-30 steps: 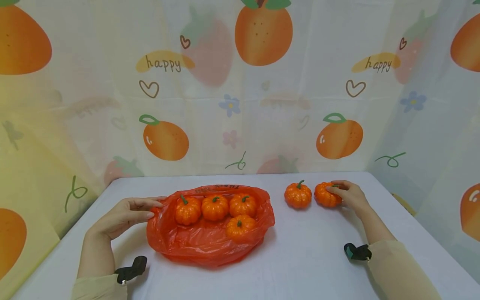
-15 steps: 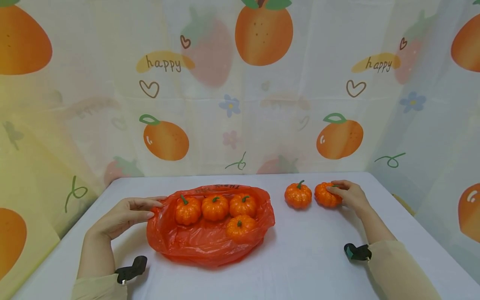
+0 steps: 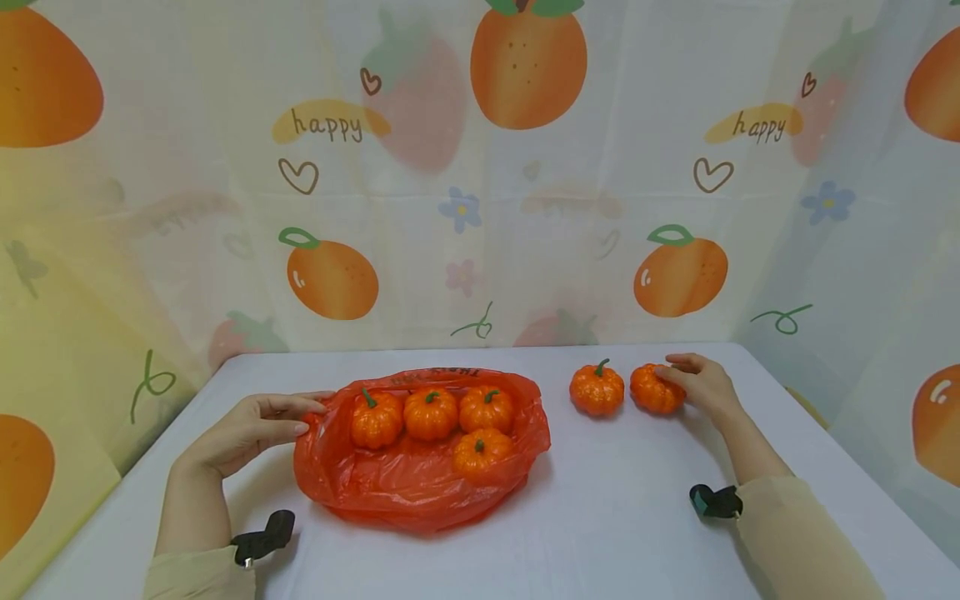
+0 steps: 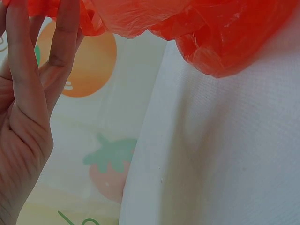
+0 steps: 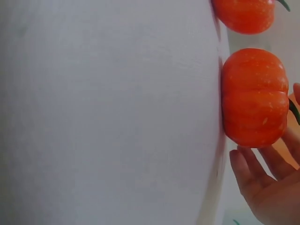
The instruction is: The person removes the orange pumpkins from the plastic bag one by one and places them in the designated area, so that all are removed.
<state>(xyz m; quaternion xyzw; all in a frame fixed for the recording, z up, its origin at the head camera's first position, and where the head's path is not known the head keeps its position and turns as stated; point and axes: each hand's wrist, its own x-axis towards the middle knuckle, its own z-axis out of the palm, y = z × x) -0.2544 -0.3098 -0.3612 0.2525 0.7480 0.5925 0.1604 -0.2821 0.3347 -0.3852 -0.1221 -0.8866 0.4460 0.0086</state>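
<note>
A red plastic bag (image 3: 405, 500) lies with its mouth spread wide on the white table, several small orange pumpkins (image 3: 430, 414) inside it. My left hand (image 3: 243, 433) pinches the bag's left rim between thumb and fingers; the left wrist view shows the fingers (image 4: 28, 61) up against the red film. To the right of the bag, two more pumpkins stand side by side, the nearer-to-bag pumpkin (image 3: 597, 391) with its stem up. My right hand (image 3: 705, 387) is at the outer pumpkin (image 3: 656, 390), its fingers loosely spread along the right side and top.
A white cloth covers the table (image 3: 600, 517). Behind it hangs a curtain (image 3: 540, 275) printed with oranges, strawberries and hearts. A dark wrist camera (image 3: 264, 537) sits on the left forearm and another wrist camera (image 3: 716, 502) on the right one.
The fingers of my right hand have loosened and lifted slightly from the outer pumpkin, which stays in place. The left hand and the bag have not visibly moved.
</note>
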